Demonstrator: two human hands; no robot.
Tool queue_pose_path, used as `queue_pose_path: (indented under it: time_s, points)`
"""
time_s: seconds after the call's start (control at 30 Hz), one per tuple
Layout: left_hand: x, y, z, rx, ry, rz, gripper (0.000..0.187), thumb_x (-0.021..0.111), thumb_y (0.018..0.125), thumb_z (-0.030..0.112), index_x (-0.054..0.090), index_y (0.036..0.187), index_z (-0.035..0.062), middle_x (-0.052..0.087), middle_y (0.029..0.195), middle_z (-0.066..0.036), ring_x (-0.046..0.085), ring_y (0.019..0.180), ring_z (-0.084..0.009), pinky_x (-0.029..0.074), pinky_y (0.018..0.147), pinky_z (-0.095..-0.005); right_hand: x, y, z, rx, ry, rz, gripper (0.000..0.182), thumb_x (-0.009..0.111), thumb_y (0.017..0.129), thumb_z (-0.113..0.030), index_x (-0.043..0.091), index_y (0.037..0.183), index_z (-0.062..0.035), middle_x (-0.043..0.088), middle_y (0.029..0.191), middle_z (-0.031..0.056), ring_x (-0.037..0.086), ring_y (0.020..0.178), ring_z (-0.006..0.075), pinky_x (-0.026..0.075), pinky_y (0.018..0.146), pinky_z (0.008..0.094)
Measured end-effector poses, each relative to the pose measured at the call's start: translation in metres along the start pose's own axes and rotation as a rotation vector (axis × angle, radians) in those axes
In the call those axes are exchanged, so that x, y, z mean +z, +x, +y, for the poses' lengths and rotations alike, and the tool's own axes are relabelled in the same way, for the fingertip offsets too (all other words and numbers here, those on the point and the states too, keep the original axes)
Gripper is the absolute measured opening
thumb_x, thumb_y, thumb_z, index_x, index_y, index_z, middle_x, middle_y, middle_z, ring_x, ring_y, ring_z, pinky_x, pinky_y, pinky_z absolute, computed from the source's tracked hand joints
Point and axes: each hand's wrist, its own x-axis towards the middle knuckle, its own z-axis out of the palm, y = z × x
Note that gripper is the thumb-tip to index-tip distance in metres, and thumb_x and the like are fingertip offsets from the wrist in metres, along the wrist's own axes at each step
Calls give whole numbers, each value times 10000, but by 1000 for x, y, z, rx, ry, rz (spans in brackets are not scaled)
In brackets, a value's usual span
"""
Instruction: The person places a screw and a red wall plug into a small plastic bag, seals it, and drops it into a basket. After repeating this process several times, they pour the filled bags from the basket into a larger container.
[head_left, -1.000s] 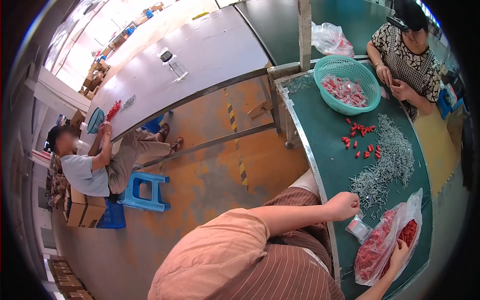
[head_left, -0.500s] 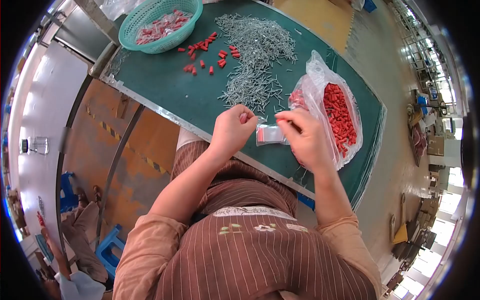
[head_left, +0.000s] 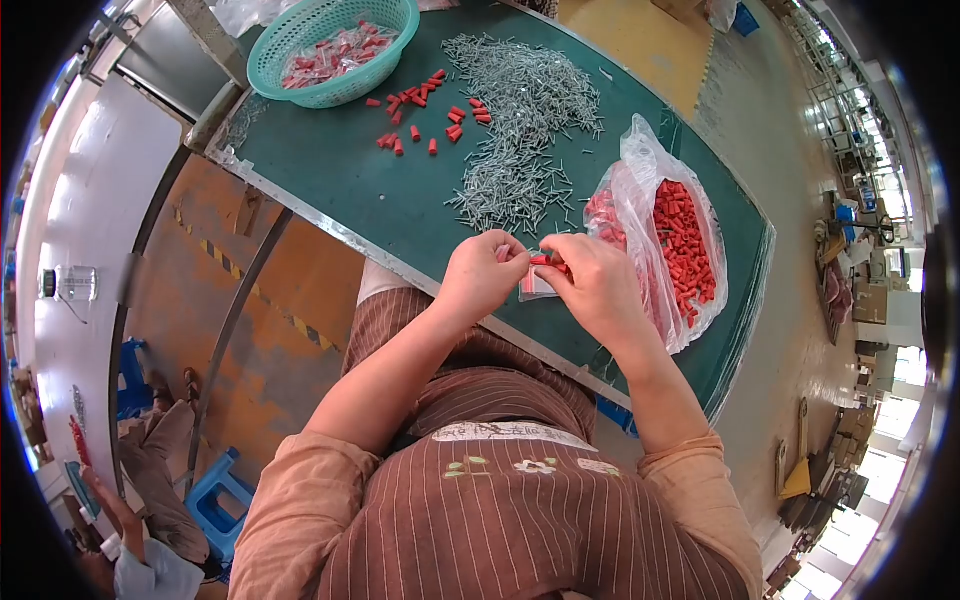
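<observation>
My left hand (head_left: 485, 272) is closed in a pinch near the table's front edge, with something pinkish partly hidden between its fingers. Right beside it, my right hand (head_left: 592, 280) pinches a small red plug (head_left: 541, 260). The fingertips of both hands nearly meet. Under them lies a small clear plastic bag (head_left: 533, 287) with a red edge, partly covered by my right hand. Beyond my hands spreads a pile of grey metal screws (head_left: 520, 120). An open plastic bag of red plugs (head_left: 685, 245) lies to the right of my right hand.
A green basket (head_left: 265, 70) with bagged red pieces stands at the table's back left. Loose red plugs (head_left: 433, 147) lie between it and the screws. The table's metal edge (head_left: 340, 235) runs before me. Another person's arm (head_left: 115, 505) is at the lower left, beside a blue stool (head_left: 215, 497).
My right hand has moved left and closer to my left hand, and a red plug now shows in its fingers. The whole view has shifted slightly.
</observation>
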Motion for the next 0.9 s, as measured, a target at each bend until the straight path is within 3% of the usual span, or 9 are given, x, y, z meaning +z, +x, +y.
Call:
queue_pose_path:
  time_s: [0.1, 0.2, 0.33, 0.43, 0.6, 0.67, 0.8, 0.9]
  points:
    - [0, 1, -1, -11, -25, -12, 207, 669, 788, 197, 664, 841, -3, 655, 718, -130, 622, 637, -215, 497, 630, -333, 1, -1, -1, -3, -9, -9, 129, 702, 798, -118, 654, 901, -57, 607, 784, 79, 622, 720, 269, 485, 613, 377]
    - [-1, -3, 6, 31, 15, 21, 198, 665, 792, 186, 661, 836, -7, 644, 689, -122, 616, 618, -215, 495, 617, -333, 4, -2, -3, -22, -125, 1, 102, 696, 779, -106, 636, 853, -70, 596, 773, 81, 620, 723, 258, 494, 613, 367]
    - [4, -8, 9, 52, 10, 31, 191, 676, 795, 197, 662, 844, 14, 599, 673, -62, 543, 632, -132, 463, 617, -300, 13, -3, -6, -35, -289, -96, 87, 687, 754, -90, 608, 789, -85, 576, 756, 85, 614, 723, 250, 500, 619, 361]
    - [4, -8, 5, 48, 13, 43, 201, 684, 802, 210, 658, 837, 14, 592, 666, -61, 541, 628, -133, 460, 612, -306, 10, 0, -8, 9, -236, -62, 90, 683, 771, -78, 633, 845, -69, 605, 795, 89, 627, 738, 259, 501, 626, 358]
    - [-4, 1, -5, -73, -83, -12, 237, 712, 809, 240, 656, 820, 10, 557, 654, -9, 496, 624, -91, 431, 581, -279, -17, -2, -4, 295, 204, -65, 129, 662, 815, -44, 677, 942, -28, 648, 907, 111, 647, 784, 290, 507, 670, 361]
    - [-3, 1, -4, -72, -68, -8, 205, 693, 794, 202, 661, 827, 2, 614, 684, -83, 577, 636, -160, 474, 617, -317, -18, -3, -4, 333, 310, -29, 110, 658, 817, -39, 683, 923, -23, 644, 914, 120, 642, 789, 300, 507, 676, 364]
    - [2, -2, -3, 24, -35, 21, 183, 680, 792, 182, 665, 833, 4, 654, 713, -120, 623, 649, -193, 497, 637, -332, -5, -8, -4, 198, 198, -22, 129, 668, 820, -66, 654, 942, -24, 625, 882, 126, 631, 786, 321, 500, 663, 393]
    - [3, -9, 6, 23, -30, -11, 255, 708, 817, 260, 661, 826, 10, 570, 666, -26, 500, 623, -106, 433, 590, -281, 5, -3, -4, 129, 66, -73, 162, 683, 817, -100, 611, 940, -21, 604, 838, 130, 622, 775, 333, 488, 648, 427]
